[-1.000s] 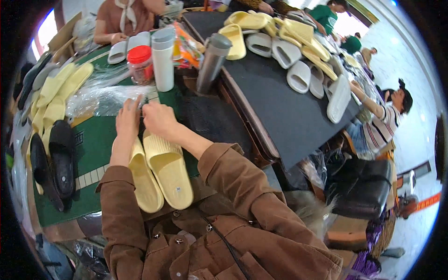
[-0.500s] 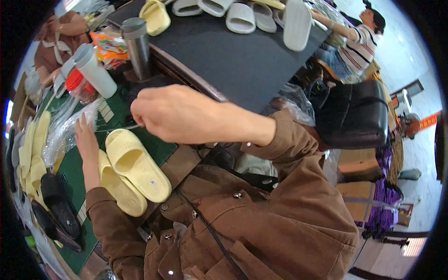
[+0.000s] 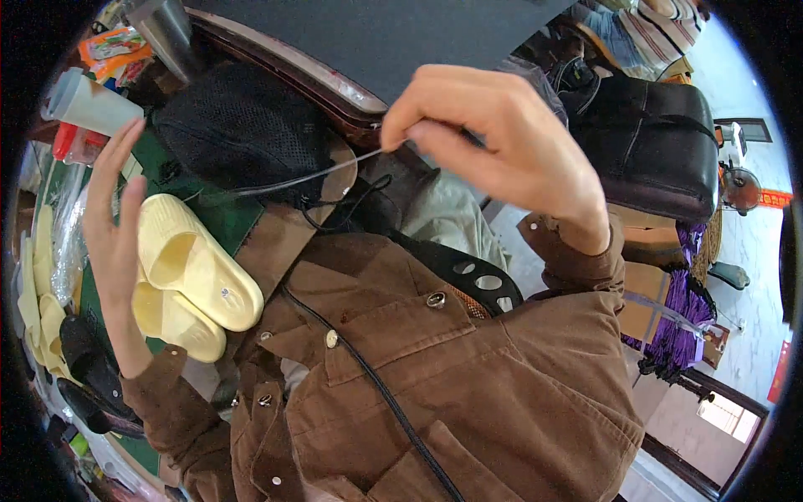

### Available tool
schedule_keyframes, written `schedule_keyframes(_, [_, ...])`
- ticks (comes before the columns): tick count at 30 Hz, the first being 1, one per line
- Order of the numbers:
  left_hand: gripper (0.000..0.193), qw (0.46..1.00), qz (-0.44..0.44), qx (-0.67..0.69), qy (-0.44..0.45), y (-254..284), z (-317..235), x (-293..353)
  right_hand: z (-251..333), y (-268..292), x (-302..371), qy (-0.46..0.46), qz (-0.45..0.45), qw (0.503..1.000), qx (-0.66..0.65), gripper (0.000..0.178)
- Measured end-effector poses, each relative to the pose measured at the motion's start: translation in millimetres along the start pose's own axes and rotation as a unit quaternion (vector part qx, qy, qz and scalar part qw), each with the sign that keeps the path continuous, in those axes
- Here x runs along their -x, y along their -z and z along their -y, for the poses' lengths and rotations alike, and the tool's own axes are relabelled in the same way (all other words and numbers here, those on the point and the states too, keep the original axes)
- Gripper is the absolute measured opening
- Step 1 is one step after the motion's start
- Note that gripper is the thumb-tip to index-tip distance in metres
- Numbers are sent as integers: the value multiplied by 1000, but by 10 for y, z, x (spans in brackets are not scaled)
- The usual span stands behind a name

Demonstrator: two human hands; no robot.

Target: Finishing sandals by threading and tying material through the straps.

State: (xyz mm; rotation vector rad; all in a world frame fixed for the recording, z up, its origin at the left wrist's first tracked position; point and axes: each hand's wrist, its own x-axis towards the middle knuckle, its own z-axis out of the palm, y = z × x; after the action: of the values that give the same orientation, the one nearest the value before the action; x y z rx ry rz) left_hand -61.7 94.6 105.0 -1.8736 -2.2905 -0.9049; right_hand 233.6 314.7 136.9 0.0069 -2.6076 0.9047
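My right hand [image 3: 502,138] is raised, its thumb and fingers pinched on one end of a thin, clear plastic strand [image 3: 288,181]. The strand stretches left and down toward the green mat [image 3: 209,219], where its other end is hard to make out. My left hand [image 3: 109,222] holds nothing; its fingers are spread and point upward. Right beside it lies a pair of pale yellow slide slippers [image 3: 219,280], one partly overlapping the other. The left hand hides part of their left side.
A black mesh item [image 3: 242,125] lies behind the slippers. A frosted cup [image 3: 92,102] and a steel tumbler [image 3: 167,38] stand at the back left. More yellow slippers [image 3: 52,330] and black slippers [image 3: 90,356] lie at the left. A black padded seat [image 3: 644,151] is at the right.
My right hand has moved up and right, drawing the strand out long. My left hand has lifted off the clear plastic wrap. The view has shifted, bringing the black mesh item into sight.
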Motion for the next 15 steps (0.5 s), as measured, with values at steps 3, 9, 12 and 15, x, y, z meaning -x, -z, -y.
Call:
schedule_keyframes(3, [49, 980, 71, 154, -101, -378, -941, -246, 13, -153, 4, 26, -44, 998, -37, 6])
schedule_keyframes(9, [33, 965, 183, 169, -79, -584, -1242, -231, -140, 105, 260, -63, -4, 967, -247, 11])
schedule_keyframes(12, [26, 980, 146, 132, 25, -597, -1135, -290, -707, 111, 700, -138, 185, 889, -395, 29])
schedule_keyframes(15, [29, 983, 34, -8, -180, -691, -1135, -620, -1210, -228, 1118, -302, 252, 799, -455, 34])
